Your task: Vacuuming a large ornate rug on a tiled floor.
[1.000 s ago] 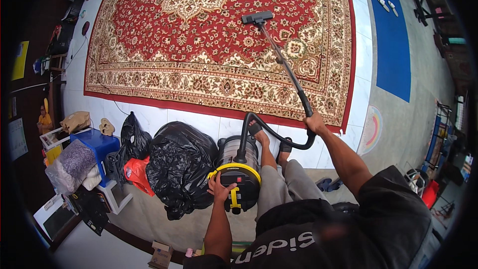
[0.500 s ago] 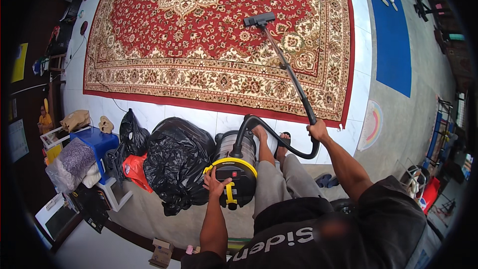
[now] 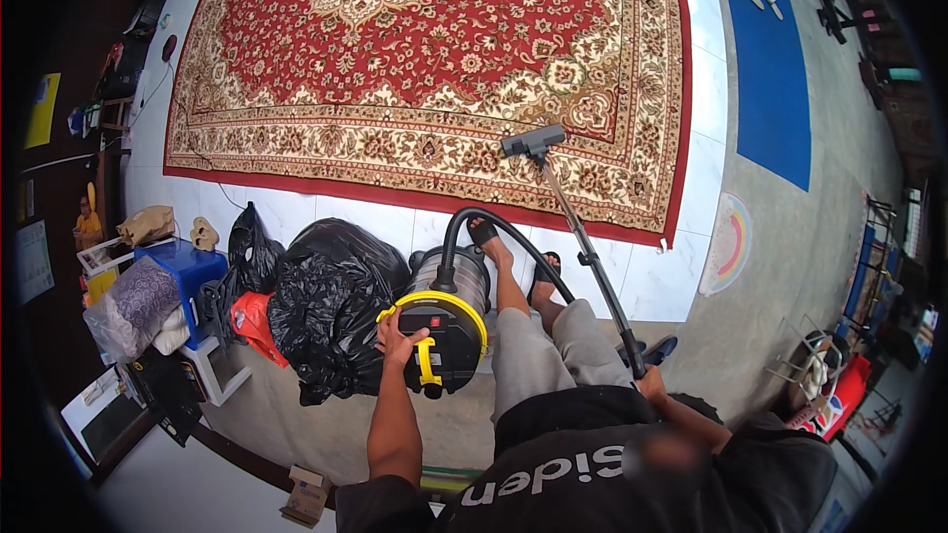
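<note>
My right hand point(image 3: 651, 384) is wrapped round the dark grip at the upper end of a vacuum wand point(image 3: 595, 271), low at the right by my body. The wand slants up and left to a grey floor head point(image 3: 533, 141), which lies on the patterned border of a red carpet point(image 3: 415, 54). My left hand point(image 3: 399, 340) rests on the black lid of a canister vacuum cleaner point(image 3: 456, 343), fingers apart at its yellow rim, thumb close to the yellow carry handle point(image 3: 428, 362). A black hose point(image 3: 513, 233) arches from the canister past my feet, its far end hidden behind the wand and leg.
Left of the canister sit black plastic bags point(image 3: 336, 301) and a red bag point(image 3: 259, 326). A blue stool point(image 3: 188, 281) carries a wrapped bundle point(image 3: 145, 301). At the right lie a blue mat point(image 3: 765, 89) with white slippers and a rainbow mat point(image 3: 728, 242). Dark sandals point(image 3: 660, 349) lie behind my leg.
My right hand has drawn back toward my body, pulling the floor head from the red field to the carpet's near border. The hose now arches higher. My left hand stays on the lid.
</note>
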Demonstrator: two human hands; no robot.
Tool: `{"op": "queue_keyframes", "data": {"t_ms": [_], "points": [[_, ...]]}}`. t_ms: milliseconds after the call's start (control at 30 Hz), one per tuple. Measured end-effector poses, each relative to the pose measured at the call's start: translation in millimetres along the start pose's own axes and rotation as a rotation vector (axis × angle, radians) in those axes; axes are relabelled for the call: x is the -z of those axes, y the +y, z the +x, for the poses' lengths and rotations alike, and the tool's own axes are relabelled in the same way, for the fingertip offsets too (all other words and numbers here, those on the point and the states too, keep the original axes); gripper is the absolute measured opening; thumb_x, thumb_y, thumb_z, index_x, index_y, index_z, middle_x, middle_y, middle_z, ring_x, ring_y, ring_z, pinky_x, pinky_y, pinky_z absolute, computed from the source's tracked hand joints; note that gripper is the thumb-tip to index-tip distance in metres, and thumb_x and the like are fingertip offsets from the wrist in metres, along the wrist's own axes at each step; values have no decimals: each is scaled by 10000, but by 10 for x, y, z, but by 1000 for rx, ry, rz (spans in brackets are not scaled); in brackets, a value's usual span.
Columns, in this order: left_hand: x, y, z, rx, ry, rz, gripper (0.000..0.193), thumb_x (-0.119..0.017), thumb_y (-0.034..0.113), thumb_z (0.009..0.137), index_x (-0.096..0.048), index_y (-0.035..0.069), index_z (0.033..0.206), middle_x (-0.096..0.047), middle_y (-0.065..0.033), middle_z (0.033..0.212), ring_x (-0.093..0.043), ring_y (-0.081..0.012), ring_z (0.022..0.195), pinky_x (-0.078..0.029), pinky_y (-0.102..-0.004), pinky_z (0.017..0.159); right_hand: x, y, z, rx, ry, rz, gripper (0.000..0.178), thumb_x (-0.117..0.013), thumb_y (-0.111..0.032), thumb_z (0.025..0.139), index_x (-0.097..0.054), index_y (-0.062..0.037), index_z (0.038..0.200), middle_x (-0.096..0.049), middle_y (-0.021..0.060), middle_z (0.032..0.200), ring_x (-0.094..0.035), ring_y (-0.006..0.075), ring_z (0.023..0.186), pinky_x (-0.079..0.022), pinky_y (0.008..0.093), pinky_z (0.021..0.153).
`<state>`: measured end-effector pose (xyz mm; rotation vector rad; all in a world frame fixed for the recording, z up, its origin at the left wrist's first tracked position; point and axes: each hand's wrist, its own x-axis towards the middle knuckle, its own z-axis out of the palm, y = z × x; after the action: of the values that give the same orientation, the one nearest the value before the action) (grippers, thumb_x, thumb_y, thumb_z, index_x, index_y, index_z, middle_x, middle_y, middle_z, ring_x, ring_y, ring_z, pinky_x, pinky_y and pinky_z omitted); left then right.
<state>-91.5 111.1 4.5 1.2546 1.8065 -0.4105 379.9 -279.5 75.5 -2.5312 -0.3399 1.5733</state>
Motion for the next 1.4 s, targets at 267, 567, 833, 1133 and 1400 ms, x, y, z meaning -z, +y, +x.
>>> {"op": "queue_keyframes", "data": {"t_ms": [267,567,833,1133,1400], "points": [[26,126,-34,10,-19,-1,1109,-902,485,592,-359,280,1536,-190,-130,1630,-54,-324,1531,18,-639,1180,169,-1476,1294,175,36,-55,209,-683,-148,722,-610,45,748,-660,150,617,-665,225,551,-537,373,549],[2,121,21,-14,-36,-11,1139,-902,512,576,-350,274,1544,-197,-137,1625,-60,-339,1530,18,-647,1179,21,-2666,2408,286,-16,25,239,-648,-194,688,-652,35,621,-673,164,604,-682,265,567,-538,367,595],[12,141,-74,2,-14,-16,1126,-912,491,574,-366,269,1532,-208,-121,1614,-68,-338,1521,9,-644,1176,326,272,-211,0,-98,-148,276,-718,-215,704,-611,34,757,-629,134,642,-616,227,634,-492,419,644],[18,61,-113,38,-1,0,1115,-912,479,581,-371,256,1529,-204,-119,1624,-46,-325,1527,9,-623,1183,77,-1976,1685,228,-162,-115,219,-673,-169,697,-637,47,697,-674,164,621,-678,239,565,-548,367,583],[-42,63,-19,-18,23,-28,1104,-901,501,584,-388,257,1531,-208,-125,1628,-63,-337,1525,-3,-635,1177,-149,-3115,2246,353,-225,56,190,-661,-149,687,-639,28,622,-640,125,580,-639,216,525,-500,347,520]]}}
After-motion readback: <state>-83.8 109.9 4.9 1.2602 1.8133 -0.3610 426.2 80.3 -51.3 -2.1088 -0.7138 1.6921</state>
